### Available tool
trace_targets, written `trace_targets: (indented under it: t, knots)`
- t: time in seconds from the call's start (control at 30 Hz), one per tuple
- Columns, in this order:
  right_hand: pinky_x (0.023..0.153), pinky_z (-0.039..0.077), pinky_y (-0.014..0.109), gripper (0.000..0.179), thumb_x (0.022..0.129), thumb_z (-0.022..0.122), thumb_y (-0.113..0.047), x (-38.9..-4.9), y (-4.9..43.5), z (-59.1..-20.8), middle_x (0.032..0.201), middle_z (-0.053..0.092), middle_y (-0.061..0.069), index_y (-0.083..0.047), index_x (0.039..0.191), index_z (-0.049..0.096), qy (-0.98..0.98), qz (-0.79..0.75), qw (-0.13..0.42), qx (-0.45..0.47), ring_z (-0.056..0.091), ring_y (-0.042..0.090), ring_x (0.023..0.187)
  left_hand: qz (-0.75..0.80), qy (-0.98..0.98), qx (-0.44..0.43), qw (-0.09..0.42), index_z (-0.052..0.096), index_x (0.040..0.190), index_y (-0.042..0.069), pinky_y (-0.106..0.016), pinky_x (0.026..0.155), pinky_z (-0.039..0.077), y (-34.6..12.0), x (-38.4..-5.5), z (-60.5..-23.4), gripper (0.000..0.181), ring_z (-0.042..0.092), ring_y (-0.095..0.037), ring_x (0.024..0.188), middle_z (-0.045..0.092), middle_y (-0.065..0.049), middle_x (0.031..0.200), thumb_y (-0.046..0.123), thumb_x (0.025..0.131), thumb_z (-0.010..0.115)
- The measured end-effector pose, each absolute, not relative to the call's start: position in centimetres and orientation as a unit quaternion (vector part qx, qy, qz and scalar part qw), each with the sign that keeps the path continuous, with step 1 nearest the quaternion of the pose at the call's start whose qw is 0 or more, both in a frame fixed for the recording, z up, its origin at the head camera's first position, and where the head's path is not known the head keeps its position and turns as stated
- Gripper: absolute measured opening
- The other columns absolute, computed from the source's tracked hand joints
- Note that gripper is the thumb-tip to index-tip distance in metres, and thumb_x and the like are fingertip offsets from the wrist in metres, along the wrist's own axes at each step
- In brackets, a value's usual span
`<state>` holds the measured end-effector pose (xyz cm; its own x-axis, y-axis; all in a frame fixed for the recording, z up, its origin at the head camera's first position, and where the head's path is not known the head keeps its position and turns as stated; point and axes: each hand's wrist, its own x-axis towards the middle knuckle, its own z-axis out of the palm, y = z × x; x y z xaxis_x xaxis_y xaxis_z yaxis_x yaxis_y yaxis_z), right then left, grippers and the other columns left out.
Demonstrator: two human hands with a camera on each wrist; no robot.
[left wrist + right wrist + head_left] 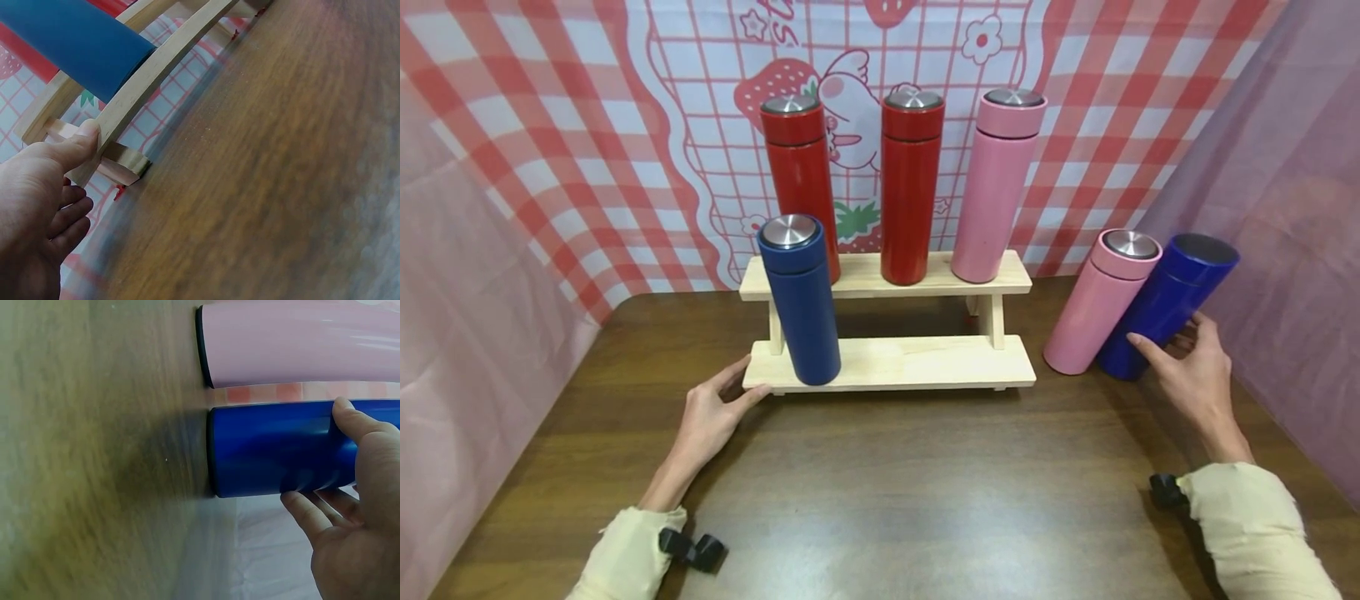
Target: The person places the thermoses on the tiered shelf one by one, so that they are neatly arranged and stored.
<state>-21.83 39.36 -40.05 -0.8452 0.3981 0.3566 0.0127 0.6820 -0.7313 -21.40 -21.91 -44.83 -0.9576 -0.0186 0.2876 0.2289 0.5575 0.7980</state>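
Note:
My right hand (pixel 1198 379) holds a glossy blue thermos bottle (pixel 275 450) low on its body, thumb on one side and fingers on the other. Its base is right at the tabletop, beside a pink thermos bottle (pixel 1101 304). At the far left, my left hand (pixel 715 408) pinches the end of the lower shelf of a two-tier wooden stand (pixel 917 358). The thumb (pixel 84 140) presses on the shelf's edge. A darker matte blue thermos bottle (pixel 805 312) stands upright on that shelf, near the left hand.
On the upper shelf stand two red thermos bottles (pixel 797 179) (pixel 912 196) and a pink one (pixel 1000 192). A checked cloth (pixel 1097 167) with strawberry prints hangs behind the brown wooden table (pixel 925 475). Pinkish cloth (pixel 1277 250) hangs along the right side.

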Motion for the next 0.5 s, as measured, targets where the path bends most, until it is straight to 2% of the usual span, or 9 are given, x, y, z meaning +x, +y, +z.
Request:
trace_targets:
  t: [0.23, 0.5]
  knots:
    - [0.08, 0.04, 0.011, 0.077, 0.091, 0.082, -0.029, -21.3, 39.5, -40.3, 0.127, 0.061, 0.022, -0.006, 0.154, 0.043, -0.874, 0.388, 0.266, -0.123, 0.048, -0.011, 0.09, -0.465, -0.873, -0.063, 0.134, 0.057, 0.145, -0.003, -0.01, 0.084, 0.049, -21.9, -21.4, -44.8, 0.068, 0.068, -0.029, 0.115, 0.067, -0.021, 0.131, 0.03, 0.091, 0.083]
    - [0.082, 0.041, 0.01, 0.077, 0.09, 0.083, -0.028, -20.2, 39.6, -40.3, 0.124, 0.062, 0.015, -0.007, 0.152, 0.044, -0.872, 0.392, 0.267, -0.119, 0.049, -0.011, 0.093, -0.467, -0.872, -0.064, 0.133, 0.057, 0.145, -0.003, -0.01, 0.083, 0.05, -22.0, -21.4, -44.9, 0.067, 0.068, -0.029, 0.114, 0.067, -0.021, 0.13, 0.03, 0.092, 0.083]
